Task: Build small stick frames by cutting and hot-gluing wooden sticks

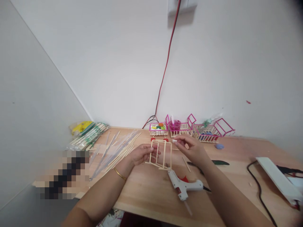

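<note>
Above the wooden desk (142,192), gripping the stick frame (164,154) by one side with fingers of the left hand (141,153); pinching a small white piece (174,141) between fingers of the right hand (193,149), near the frame. Noted on desk: white glue gun (176,182).

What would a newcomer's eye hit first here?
Likely the pale stick frame in the left hand, held up at the middle of the table, with the white glue gun lying just below it. Next, the pink-edged little carts lined up by the wall at the back, then the red and black cable running down the white wall above them.
</note>
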The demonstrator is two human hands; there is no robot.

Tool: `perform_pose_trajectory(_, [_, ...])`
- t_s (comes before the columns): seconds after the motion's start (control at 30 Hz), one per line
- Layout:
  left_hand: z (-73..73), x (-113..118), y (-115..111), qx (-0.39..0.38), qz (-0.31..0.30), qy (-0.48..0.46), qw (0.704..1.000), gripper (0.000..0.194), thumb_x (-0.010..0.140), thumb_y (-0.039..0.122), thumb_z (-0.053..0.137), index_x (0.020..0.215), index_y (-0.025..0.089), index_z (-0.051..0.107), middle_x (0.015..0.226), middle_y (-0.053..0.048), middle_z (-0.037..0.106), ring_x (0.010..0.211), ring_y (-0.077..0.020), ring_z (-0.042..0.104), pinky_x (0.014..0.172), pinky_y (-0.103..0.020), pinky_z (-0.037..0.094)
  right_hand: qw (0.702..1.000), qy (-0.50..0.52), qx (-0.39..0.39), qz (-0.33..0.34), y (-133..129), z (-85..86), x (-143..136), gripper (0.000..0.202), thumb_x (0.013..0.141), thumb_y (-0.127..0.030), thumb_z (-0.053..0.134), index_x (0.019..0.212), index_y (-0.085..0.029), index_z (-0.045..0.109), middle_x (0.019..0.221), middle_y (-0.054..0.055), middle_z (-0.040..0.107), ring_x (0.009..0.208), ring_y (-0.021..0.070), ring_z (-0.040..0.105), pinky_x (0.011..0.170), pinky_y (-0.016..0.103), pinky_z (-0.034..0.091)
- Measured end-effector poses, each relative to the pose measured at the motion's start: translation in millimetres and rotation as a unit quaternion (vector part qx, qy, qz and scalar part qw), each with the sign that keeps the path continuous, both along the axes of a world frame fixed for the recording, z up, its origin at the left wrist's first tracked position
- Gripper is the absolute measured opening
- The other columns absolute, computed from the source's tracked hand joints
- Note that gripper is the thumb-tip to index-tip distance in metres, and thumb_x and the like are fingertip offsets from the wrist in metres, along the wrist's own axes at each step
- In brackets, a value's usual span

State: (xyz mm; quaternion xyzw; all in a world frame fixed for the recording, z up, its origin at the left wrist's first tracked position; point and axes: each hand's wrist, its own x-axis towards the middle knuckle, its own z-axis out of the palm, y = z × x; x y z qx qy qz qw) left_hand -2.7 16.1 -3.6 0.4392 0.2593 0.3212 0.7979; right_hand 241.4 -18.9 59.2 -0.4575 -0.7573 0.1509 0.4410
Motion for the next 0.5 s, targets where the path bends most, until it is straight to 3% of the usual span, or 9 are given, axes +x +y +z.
perform_pose_trajectory(0.17, [0.9, -1.5, 6.6, -0.031, 0.071, -0.018, 0.997, 0.036, 0.076, 0.031, 0.063, 0.106, 0.011, 0.060, 0.102, -0.016, 0.064, 0.082, -0.0207, 0.063, 0.072, -0.035, 0.048, 0.989, -0.089, -0.096, 0.063, -8.4, 17.6, 12.7, 0.024, 0.080, -0.038, 0.051, 0.092, -0.020, 0.063, 0.082, 0.005, 0.064, 0.071, 0.0162, 0.055, 0.063, 0.028, 0.044])
perform_pose_trajectory(0.3, [1.4, -3.5, 10.1, -0.027, 0.110, -0.030, 0.993, 0.036, 0.080, 0.031, 0.058, 0.108, 0.010, 0.059, 0.101, -0.017, 0.065, 0.086, -0.0234, 0.063, 0.077, -0.038, 0.048, 0.947, -0.218, -0.201, 0.122, -27.6, 24.1, 17.1, 0.025, 0.071, -0.029, 0.058, 0.096, -0.023, 0.064, 0.081, 0.003, 0.064, 0.070, 0.0169, 0.056, 0.061, 0.026, 0.042])
perform_pose_trajectory(0.43, [1.7, -5.5, 9.1, -0.028, 0.107, -0.048, 0.993, 0.036, 0.081, 0.032, 0.057, 0.111, 0.013, 0.058, 0.106, -0.016, 0.063, 0.090, -0.0241, 0.063, 0.081, -0.041, 0.047, 0.910, -0.317, -0.235, 0.131, -55.8, 10.2, 20.5, 0.045, 0.059, -0.020, 0.065, 0.103, -0.026, 0.062, 0.099, 0.005, 0.062, 0.084, 0.0215, 0.057, 0.068, 0.028, 0.041])
perform_pose_trajectory(0.5, [1.5, -5.7, 7.6, -0.031, 0.092, -0.053, 0.994, 0.037, 0.081, 0.033, 0.057, 0.113, 0.014, 0.057, 0.108, -0.016, 0.063, 0.093, -0.0250, 0.062, 0.082, -0.041, 0.047, 0.902, -0.350, -0.224, 0.121, -67.7, -3.8, 20.2, 0.033, 0.059, -0.016, 0.061, 0.092, -0.024, 0.063, 0.092, 0.004, 0.062, 0.083, 0.0206, 0.057, 0.069, 0.028, 0.040])
